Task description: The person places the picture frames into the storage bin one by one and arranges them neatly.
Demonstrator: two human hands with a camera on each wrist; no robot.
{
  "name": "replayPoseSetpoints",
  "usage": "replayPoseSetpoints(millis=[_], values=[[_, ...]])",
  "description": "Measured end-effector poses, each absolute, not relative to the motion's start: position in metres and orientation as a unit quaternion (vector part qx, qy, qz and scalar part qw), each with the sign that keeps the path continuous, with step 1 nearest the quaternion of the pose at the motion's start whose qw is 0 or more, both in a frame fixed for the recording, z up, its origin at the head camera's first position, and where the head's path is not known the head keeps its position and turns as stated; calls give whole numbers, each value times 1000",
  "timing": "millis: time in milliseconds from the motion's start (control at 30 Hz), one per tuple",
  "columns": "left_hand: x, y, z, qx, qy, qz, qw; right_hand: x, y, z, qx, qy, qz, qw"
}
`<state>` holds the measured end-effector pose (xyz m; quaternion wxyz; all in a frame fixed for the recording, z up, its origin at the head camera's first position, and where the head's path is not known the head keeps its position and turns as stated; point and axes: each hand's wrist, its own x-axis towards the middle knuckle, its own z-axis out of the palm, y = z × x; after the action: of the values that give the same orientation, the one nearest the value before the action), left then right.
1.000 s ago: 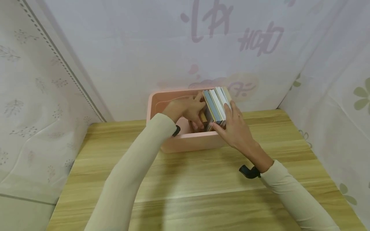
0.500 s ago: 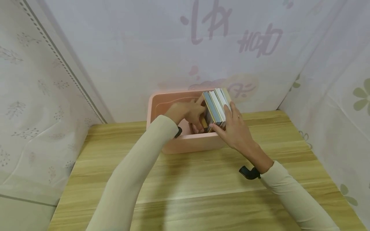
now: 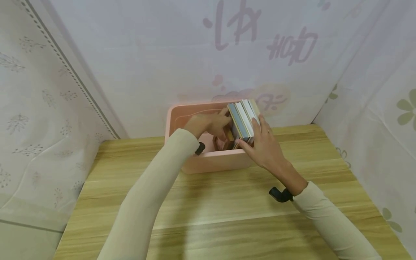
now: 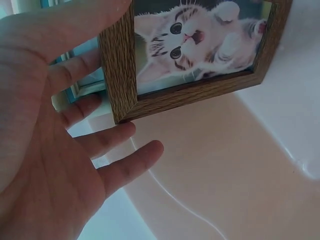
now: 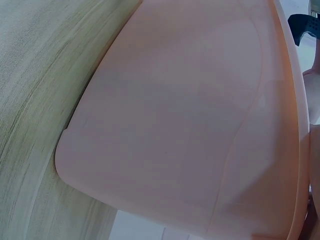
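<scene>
Settling framed pictures upright in the pink bin.

Nearest me is the bare wooden desk (image 3: 227, 202); past it my right hand (image 3: 264, 146) lies with straight fingers against the row of frames (image 3: 243, 119), steadying them at the right end of the pink bin (image 3: 211, 162). My left hand (image 3: 208, 124) reaches inside, fingers spread, thumb against the wooden kitten frame (image 4: 195, 55), which is tilted. I judge the next move is tipping it flush against the row without toppling the rest.
</scene>
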<state>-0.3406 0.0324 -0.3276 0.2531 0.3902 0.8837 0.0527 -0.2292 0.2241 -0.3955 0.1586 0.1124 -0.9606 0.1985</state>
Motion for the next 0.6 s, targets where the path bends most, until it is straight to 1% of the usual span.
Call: replayPoseSetpoints(millis=[233,400,600], values=[[-339,27,-320,389,881,72,260,-228,224,-394,110,-963,195,153],[-338,21,-310,382,889,68,243,-228,223,-394,111,-964,189,150],[-339,15,-303,386,894,44,223,-228,224,-393,103,-967,188,134]])
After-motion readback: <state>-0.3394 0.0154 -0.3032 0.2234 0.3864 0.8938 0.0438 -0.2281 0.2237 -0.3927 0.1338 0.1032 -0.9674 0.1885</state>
